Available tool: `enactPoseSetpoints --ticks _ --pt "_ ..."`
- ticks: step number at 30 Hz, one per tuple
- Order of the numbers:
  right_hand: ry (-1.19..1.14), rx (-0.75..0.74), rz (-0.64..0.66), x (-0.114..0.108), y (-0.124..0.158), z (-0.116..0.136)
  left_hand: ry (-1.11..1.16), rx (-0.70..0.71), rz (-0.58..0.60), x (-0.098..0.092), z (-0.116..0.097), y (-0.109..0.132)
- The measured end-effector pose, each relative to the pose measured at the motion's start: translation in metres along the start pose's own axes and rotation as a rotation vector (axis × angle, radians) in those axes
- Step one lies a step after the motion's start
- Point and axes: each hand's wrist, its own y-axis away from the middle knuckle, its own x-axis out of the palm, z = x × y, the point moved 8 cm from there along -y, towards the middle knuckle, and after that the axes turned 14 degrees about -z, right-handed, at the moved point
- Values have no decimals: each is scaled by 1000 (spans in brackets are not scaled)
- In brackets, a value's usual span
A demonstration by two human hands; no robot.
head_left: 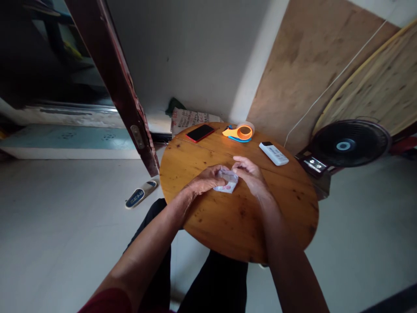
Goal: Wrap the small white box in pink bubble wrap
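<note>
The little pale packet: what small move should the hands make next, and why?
Perhaps the right hand should gently pinch the pale packet by its upper right corner, since its fingertips are right there, while the left hand holds the opposite side.

The small packet (229, 187) is tinted pale lilac and marked in pinkish red. The counter (221, 226) is toned orange-brown and dotted with dark knots. At its far left, the phone (200, 133) is faced in black and edged in red; to the right of that, the tape dispenser (233, 132) is coloured orange and blue. The white device (274, 154) at far right is tipped in black. At left, the navy slipper (139, 196) is lettered in white. The black fan (345, 145) is centred in pale blue.
</note>
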Motion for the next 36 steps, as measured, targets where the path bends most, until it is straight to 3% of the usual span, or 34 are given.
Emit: enactPoseSetpoints --ticks 8,18,26,36 --pt "38 2 -1 -4 0 2 11 -9 -8 0 -3 2" --pt "165 -165 -62 -2 2 14 38 16 -13 -2 1 -2" --pt "192 -185 -51 4 6 16 57 5 -50 -8 7 -7" --pt "278 -193 99 9 9 17 129 -66 -120 -12 5 -6"
